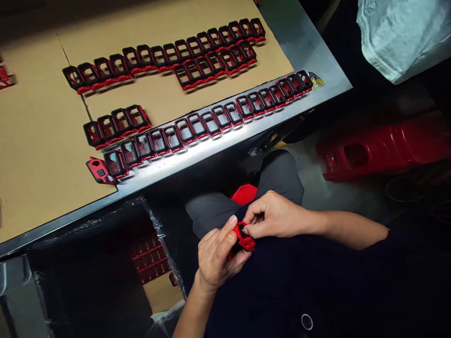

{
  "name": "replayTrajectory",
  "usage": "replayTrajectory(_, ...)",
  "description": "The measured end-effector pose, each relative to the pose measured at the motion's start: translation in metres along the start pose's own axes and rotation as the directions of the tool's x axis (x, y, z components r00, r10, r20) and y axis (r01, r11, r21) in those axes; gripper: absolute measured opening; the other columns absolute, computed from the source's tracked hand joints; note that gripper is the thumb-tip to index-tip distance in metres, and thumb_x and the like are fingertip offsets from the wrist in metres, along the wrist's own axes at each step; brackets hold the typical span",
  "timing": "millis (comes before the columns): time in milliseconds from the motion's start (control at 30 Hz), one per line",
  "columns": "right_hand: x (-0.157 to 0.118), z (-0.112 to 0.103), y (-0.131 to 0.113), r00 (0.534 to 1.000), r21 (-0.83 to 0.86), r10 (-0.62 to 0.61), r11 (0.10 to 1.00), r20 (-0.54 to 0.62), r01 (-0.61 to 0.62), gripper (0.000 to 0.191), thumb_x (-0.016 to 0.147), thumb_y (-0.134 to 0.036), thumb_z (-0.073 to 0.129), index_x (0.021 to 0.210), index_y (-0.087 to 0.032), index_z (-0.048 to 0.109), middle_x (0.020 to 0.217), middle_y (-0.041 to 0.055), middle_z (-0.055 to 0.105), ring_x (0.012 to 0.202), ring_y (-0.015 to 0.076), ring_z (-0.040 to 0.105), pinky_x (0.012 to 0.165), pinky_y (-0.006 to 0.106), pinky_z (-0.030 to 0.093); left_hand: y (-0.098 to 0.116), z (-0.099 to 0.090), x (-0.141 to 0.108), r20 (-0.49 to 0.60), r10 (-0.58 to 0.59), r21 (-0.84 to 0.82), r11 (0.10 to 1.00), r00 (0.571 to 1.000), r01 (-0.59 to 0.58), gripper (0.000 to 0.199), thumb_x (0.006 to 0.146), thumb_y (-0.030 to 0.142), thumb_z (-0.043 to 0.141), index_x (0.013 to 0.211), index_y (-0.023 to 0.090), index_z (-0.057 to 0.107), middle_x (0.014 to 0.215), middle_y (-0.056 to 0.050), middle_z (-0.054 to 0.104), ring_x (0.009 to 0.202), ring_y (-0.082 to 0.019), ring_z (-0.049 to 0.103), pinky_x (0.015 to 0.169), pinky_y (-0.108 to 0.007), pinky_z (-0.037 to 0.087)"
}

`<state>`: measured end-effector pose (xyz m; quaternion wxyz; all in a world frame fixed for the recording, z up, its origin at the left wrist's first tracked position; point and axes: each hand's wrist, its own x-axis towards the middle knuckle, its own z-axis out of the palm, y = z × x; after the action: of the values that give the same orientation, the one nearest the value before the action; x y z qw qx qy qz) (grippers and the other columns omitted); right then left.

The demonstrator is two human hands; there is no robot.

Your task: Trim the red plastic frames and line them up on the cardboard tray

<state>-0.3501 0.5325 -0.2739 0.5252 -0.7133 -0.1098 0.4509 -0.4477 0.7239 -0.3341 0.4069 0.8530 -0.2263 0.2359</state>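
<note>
Over my lap, my left hand (219, 256) is closed around a small red plastic part (246, 242) with a dark opening. On the part's other side, my right hand (267, 217) is closed, its thumb and forefinger pinching at the edge of the opening. Whether a smaller piece sits between those right fingertips is hidden. Similar red-and-black plastic frames (196, 126) stand in a long row along the metal table edge, above my hands. At the left end of that row, one red part (99, 171) is turned a different way.
More rows of frames (159, 56) stand on the cardboard sheet (42, 122) covering the metal table (310, 47). Below the table, an open box lined with plastic film (157, 220) holds stacked red parts (150, 258). A red plastic stool (384, 148) is at the right.
</note>
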Motion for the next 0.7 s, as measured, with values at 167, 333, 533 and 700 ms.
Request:
replayTrajectory(167,-0.001,-0.003,-0.003,0.998,0.000,-0.015,1.000,0.055,0.016,0.019,0.079,-0.024,0.068,0.085,-0.010,0.079,0.072,0.0026,0.073,0.063,0.0104,0.065,0.053,0.014,0.043,0.001,0.002,-0.002,-0.026,-0.029,-0.032,0.999,0.999,0.028,0.072,0.088,0.031,0.074,0.149,0.016,0.039,0.123,-0.022,0.070,0.091,-0.024,0.077,0.066,-0.029,0.062)
replayTrajectory(333,-0.001,-0.013,-0.002,0.984,0.021,-0.043,0.999,0.173,0.040,0.027,0.083,-0.029,0.066,0.092,-0.008,0.080,0.066,0.0013,0.068,0.055,0.0063,0.051,0.049,0.014,0.035,0.001,0.004,-0.009,-0.042,-0.040,-0.035,0.999,0.998,0.038,0.084,0.080,0.027,0.081,0.151,0.016,0.037,0.126,-0.022,0.069,0.092,-0.026,0.077,0.065,-0.030,0.062)
replayTrajectory(533,0.001,-0.012,-0.003,0.988,0.017,-0.026,1.000,0.155,0.023,0.024,0.081,-0.028,0.067,0.087,-0.008,0.080,0.069,0.0026,0.070,0.059,0.0079,0.056,0.051,0.014,0.038,0.002,0.001,-0.003,-0.017,-0.017,-0.030,0.999,1.000,0.017,0.080,0.084,0.028,0.078,0.151,0.012,0.037,0.123,-0.026,0.069,0.086,-0.026,0.077,0.063,-0.031,0.062)
replayTrajectory(700,0.000,-0.003,-0.005,0.998,-0.031,0.046,0.999,0.047,-0.044,0.011,0.074,-0.019,0.069,0.077,-0.011,0.077,0.070,0.0013,0.073,0.062,0.0105,0.065,0.052,0.014,0.042,0.002,-0.001,-0.002,0.001,-0.005,-0.005,1.000,1.000,0.005,0.074,0.087,0.029,0.075,0.150,0.014,0.038,0.126,-0.024,0.068,0.087,-0.024,0.077,0.065,-0.030,0.061)
